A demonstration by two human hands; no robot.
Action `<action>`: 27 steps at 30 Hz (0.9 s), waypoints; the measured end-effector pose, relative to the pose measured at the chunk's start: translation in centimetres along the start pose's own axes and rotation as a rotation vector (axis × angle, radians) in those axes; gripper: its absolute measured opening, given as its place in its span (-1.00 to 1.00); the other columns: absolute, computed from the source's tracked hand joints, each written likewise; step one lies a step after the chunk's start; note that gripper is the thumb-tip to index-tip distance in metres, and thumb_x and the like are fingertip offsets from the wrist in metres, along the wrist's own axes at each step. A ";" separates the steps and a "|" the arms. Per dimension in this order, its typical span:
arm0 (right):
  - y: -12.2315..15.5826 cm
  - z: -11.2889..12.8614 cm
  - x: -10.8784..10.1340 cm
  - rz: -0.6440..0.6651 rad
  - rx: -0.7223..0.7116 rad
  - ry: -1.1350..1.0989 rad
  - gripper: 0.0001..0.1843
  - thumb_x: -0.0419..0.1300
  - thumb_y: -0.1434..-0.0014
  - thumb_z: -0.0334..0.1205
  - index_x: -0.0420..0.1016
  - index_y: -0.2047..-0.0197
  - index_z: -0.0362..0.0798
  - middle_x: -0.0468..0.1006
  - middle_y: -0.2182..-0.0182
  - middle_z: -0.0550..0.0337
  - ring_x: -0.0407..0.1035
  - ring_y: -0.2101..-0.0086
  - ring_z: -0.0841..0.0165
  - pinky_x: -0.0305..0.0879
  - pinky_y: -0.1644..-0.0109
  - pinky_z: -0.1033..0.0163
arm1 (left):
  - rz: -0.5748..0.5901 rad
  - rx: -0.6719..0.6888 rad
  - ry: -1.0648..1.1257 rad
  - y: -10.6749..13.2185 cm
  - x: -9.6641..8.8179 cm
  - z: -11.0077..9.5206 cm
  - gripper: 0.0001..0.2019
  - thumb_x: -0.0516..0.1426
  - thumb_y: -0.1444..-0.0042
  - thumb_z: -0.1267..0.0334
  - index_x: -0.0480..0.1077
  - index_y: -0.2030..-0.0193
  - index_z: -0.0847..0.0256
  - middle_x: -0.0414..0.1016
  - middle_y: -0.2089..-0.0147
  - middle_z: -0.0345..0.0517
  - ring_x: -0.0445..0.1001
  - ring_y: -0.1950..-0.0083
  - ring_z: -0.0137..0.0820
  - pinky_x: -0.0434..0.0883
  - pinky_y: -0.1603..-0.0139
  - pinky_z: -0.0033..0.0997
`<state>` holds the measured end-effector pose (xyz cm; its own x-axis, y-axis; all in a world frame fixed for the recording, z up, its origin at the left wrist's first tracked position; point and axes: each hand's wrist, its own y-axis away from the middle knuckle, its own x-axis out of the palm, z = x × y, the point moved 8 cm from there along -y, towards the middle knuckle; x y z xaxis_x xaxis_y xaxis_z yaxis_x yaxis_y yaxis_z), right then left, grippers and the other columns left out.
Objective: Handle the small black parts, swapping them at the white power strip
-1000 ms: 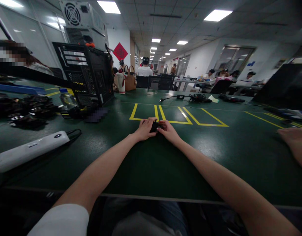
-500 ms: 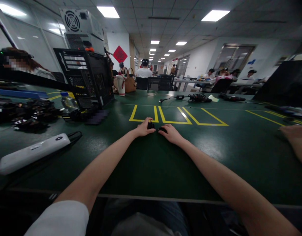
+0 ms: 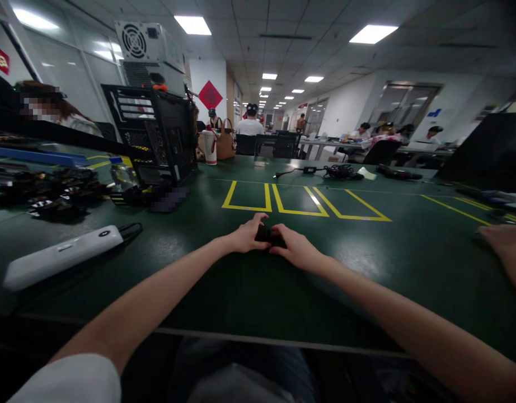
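My left hand (image 3: 246, 235) has its fingers curled around a small black piece (image 3: 262, 233), and my right hand (image 3: 296, 248) grips a dark piece (image 3: 278, 239) just to the right. It's too dark to tell if the two touch. They are at the middle of the green table (image 3: 233, 296), on the near side of the yellow lines (image 3: 245, 209). A long white box (image 3: 65, 256) lies to the left.

Dark green counter (image 3: 224, 296), yellow tape outlines (image 3: 246, 209) on it, plus some white gadget (image 3: 65, 254), black PC case (image 3: 157, 131), cup (image 3: 210, 148) and coiled cable (image 3: 344, 172).
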<state>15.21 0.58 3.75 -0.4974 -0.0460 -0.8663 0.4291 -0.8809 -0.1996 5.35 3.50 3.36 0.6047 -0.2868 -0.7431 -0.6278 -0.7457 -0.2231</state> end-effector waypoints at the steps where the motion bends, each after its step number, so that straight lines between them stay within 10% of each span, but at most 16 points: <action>1: 1.4 1.4 0.3 0.045 -0.017 -0.043 -0.46 0.21 0.06 -0.18 0.16 0.00 -0.04 0.41 0.17 0.09 0.33 0.15 0.26 0.24 0.09 0.11 | 0.046 0.021 0.000 1.7 0.3 -1.3 -0.29 0.19 0.14 0.17 -0.08 -0.13 0.14 0.26 0.03 0.02 0.30 0.02 -0.19 0.19 -0.01 -0.07; 6: 8.6 7.1 1.7 0.110 0.044 -0.251 -0.48 0.28 0.15 -0.19 0.21 0.11 -0.07 0.43 0.19 0.06 0.35 0.16 0.23 0.26 0.08 0.09 | 0.215 0.116 -0.046 10.5 1.4 -8.7 -0.32 0.20 0.15 0.23 -0.03 -0.12 0.11 0.23 -0.02 -0.05 0.24 -0.03 -0.22 0.16 -0.04 -0.13; 10: 11.8 8.8 3.8 0.065 0.157 -0.506 -0.38 0.37 0.31 -0.23 0.20 0.15 -0.04 0.46 0.23 0.11 0.38 0.19 0.23 0.31 0.11 0.11 | 0.236 0.113 -0.124 15.0 2.5 -10.6 -0.30 0.16 0.09 0.30 -0.10 -0.17 0.06 0.24 -0.02 -0.07 0.24 -0.01 -0.26 0.17 -0.05 -0.17; 19: 10.9 11.0 6.2 -0.095 0.052 -0.880 -0.20 0.39 0.37 -0.11 0.07 0.07 0.08 0.18 0.04 0.08 0.41 0.23 0.27 0.37 0.14 0.13 | 0.061 0.077 -0.283 18.5 2.2 -7.9 -0.29 0.20 0.22 0.37 0.07 -0.09 -0.21 0.22 -0.05 -0.13 0.25 0.02 -0.19 0.29 0.07 -0.15; 27: 10.7 13.6 6.8 -0.117 -0.200 -0.781 -0.18 0.33 0.25 -0.07 0.00 -0.05 0.09 0.12 -0.02 0.01 0.33 0.11 0.20 0.38 0.12 0.14 | -0.108 -0.058 -0.232 21.1 -0.5 -4.9 -0.43 0.13 0.16 0.36 0.08 -0.03 -0.09 0.19 -0.06 -0.15 0.25 -0.03 -0.25 0.31 0.00 -0.22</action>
<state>6.11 -15.55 1.98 -0.8978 -0.3395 -0.2806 0.4320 -0.8027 -0.4112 -5.75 -15.05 2.14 0.5336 -0.0630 -0.8434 -0.5327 -0.7996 -0.2773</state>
